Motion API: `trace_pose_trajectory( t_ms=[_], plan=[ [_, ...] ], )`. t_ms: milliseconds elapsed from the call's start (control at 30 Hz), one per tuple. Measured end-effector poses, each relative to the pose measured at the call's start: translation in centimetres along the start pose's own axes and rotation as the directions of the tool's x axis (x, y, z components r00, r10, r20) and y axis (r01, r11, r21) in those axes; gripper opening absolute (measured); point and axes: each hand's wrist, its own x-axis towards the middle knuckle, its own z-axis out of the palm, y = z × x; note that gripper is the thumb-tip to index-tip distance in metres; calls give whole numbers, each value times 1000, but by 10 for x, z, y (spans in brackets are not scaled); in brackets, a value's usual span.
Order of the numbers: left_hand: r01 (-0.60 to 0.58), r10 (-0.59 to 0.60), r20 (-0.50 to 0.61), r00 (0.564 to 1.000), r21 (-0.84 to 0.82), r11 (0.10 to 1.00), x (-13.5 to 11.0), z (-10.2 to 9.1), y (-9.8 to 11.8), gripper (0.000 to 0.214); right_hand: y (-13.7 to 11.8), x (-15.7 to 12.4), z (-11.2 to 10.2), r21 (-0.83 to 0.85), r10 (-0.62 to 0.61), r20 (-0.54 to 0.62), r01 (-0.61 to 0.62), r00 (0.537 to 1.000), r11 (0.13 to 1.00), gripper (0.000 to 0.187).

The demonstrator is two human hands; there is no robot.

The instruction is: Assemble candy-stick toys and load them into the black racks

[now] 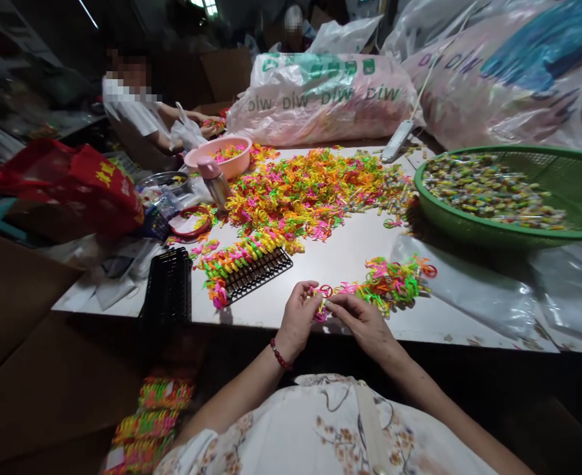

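Observation:
My left hand [299,315] and my right hand [363,320] meet at the near edge of the white table [350,247], fingers pinched together on a small pink plastic piece [321,305]. Just beyond my right hand lies a small heap of neon plastic pieces [394,280]. To the left sits a black slotted tray [256,272], its far side filled with a row of coloured pieces [236,257]. A big pile of loose neon pieces [311,188] covers the table's middle.
A green basket [449,218] of small wrapped items stands at right. A stack of black trays [168,287] sits at left, with a pink bowl [222,155], a bottle [214,181] and a red bag [73,185]. Another person [137,112] works at far left. Large plastic sacks [321,95] line the back.

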Motion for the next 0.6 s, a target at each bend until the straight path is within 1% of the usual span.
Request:
trace_pose_trajectory(
  t_ms=[67,100,167,233,300,333,400,467,533,567,600],
  plan=[
    [-1,1,-56,998,2,1000,-3,-5,1,27,0,2,5,-67,-24,40,27,999,997,26],
    [3,-3,-84,996,-1,1000,-4,-8,1,27,0,4,6,-133,-55,59,62,997,989,25],
    [0,0,-131,991,-2,1000,-6,-14,1,28,0,6,10,-310,-161,110,187,981,932,22],
    [-9,10,-156,988,10,1000,-7,-21,1,29,-1,10,14,-481,-279,195,339,940,809,22],
    [-19,22,-163,986,18,1000,-8,-27,2,29,-2,13,20,-597,-340,287,445,896,668,23],
    [-25,27,-168,985,15,1000,-8,-30,2,29,-2,15,24,-635,-347,319,471,882,613,23],
    [-30,29,-182,983,-3,1000,-10,-36,2,31,0,18,33,-686,-323,349,475,880,552,22],
    [-15,13,-176,984,-7,1000,-15,-44,3,37,4,19,42,-706,-275,349,445,896,552,20],
    [-13,20,-167,986,42,999,-22,-55,4,44,10,21,48,-682,-238,339,412,910,605,21],
    [-33,53,-195,979,103,994,-26,-62,5,44,12,23,50,-653,-232,330,399,915,643,22],
    [-68,115,-255,960,185,980,-30,-71,6,40,14,25,51,-614,-229,321,386,919,688,25]
  ],
)
